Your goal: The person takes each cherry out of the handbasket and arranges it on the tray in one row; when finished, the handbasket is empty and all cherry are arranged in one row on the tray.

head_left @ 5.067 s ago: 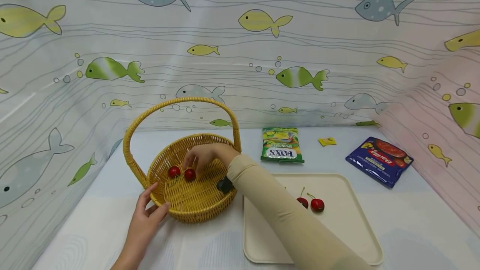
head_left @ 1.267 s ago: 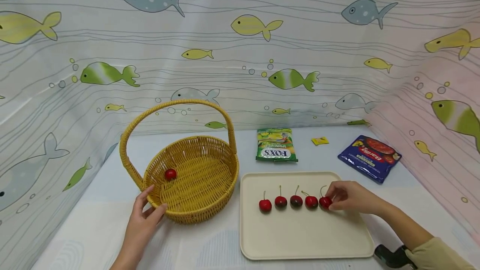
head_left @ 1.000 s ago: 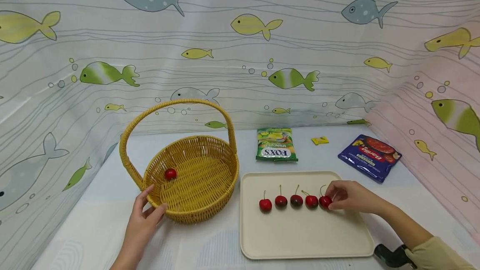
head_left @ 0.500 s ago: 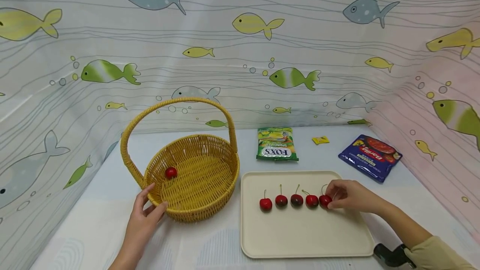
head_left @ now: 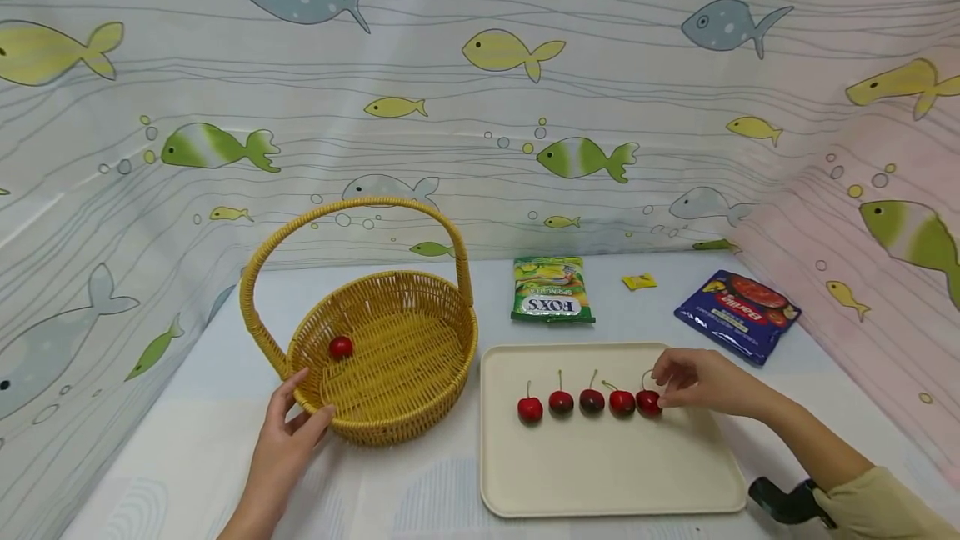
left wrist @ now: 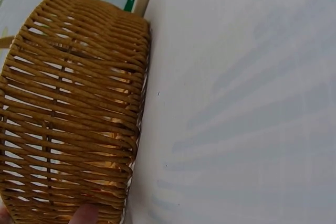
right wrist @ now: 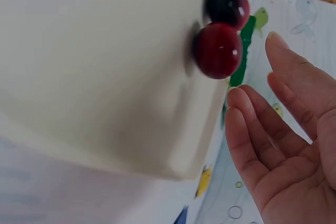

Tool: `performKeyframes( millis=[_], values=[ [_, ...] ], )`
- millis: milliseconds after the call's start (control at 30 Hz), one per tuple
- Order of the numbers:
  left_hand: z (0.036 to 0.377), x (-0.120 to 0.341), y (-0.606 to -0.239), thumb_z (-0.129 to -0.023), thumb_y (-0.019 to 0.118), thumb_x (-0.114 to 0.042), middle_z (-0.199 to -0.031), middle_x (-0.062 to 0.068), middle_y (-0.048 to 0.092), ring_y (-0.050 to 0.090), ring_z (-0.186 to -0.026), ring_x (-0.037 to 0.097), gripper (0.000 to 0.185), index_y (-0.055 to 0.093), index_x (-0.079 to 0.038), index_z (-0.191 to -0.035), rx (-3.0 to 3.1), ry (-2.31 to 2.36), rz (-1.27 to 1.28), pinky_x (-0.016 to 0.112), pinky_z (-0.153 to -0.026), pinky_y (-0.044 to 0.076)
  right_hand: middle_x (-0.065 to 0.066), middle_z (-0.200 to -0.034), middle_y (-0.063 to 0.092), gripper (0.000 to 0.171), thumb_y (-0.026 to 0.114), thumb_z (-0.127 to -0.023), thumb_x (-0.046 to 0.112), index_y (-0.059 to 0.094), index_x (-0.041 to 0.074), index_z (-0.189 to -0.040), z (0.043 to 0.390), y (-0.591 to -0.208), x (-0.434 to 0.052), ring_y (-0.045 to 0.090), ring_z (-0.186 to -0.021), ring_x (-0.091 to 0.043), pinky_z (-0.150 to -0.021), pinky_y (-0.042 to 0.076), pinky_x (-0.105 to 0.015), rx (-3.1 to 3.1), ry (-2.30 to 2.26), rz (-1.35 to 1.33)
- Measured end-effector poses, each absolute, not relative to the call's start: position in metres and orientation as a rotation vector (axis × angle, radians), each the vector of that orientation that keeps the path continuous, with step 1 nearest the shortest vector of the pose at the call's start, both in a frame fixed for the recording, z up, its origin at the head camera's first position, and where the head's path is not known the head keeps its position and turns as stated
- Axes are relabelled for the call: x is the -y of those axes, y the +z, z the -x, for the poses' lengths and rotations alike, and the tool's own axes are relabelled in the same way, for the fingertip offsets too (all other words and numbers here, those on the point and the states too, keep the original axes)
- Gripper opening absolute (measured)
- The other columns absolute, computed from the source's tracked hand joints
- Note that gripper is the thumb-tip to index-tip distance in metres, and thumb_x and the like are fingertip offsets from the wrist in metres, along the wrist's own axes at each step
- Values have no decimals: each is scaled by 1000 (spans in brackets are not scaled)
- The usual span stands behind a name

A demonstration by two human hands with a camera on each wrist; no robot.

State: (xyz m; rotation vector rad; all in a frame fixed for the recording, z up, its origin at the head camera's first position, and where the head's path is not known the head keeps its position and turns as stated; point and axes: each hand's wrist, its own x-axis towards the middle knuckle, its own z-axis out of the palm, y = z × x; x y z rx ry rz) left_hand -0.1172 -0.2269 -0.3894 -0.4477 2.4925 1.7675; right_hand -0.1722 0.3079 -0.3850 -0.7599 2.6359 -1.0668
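A yellow wicker basket point(head_left: 397, 427) with a tall handle stands at the left, one red cherry point(head_left: 341, 347) inside it. My left hand point(head_left: 292, 427) holds its near rim, thumb over the edge; a fingertip point(left wrist: 84, 214) shows against the weave point(left wrist: 73, 114). On the cream tray point(head_left: 600, 473) several cherries lie in a row. My right hand point(head_left: 675, 380) hovers just right of the rightmost cherry point(head_left: 648, 403), its fingers relaxed. In the right wrist view the fingers point(right wrist: 252, 129) are spread and apart from that cherry point(right wrist: 218, 51).
Behind the tray lie a green Fox's bag point(head_left: 552, 290), a small yellow packet point(head_left: 639, 281) and a blue Barilla bag point(head_left: 737, 315). Fish-print curtains wall in the table on three sides. A black wrist device point(head_left: 783, 502) sits by the tray's near right corner.
Five seconds ago my right hand was in the basket at a cherry; the row on the tray has grown. In the last half second my fingers came off the rightmost cherry.
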Motion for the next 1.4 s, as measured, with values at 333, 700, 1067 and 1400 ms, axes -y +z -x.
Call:
performKeyframes(
  millis=[333,700,1067,1400],
  values=[
    [118,227,-390,-94,56,-28,-153,19,-3,28,-130,43,75,8,-20,-151,-2494,1775,442,22,-81,44,-8,-90,62,27,74,-80,22,61,7,-99,178,-361,-286,60,-76,-10,-70,53,-28,-2648,-1044,810],
    [117,228,-391,-94,56,-30,-152,20,-4,28,-129,43,76,7,-20,-151,-2490,1770,438,23,-81,45,1,-91,61,22,73,-81,19,61,11,-99,191,-339,-255,61,-79,-13,-72,52,-28,-2609,-1084,849],
    [118,228,-389,-94,56,-28,-153,19,-4,28,-130,42,75,7,-19,-151,-2479,1797,417,21,-80,45,4,-92,62,23,73,-81,19,61,12,-100,203,-323,-222,61,-82,-13,-76,51,-27,-2563,-1087,976],
    [118,228,-389,-93,57,-30,-152,20,-7,25,-130,44,77,6,-19,-151,-2482,1770,431,23,-81,45,0,-93,63,23,74,-81,16,62,8,-99,216,-316,-189,61,-82,-15,-76,51,-31,-2465,-1153,1115]
  ],
)
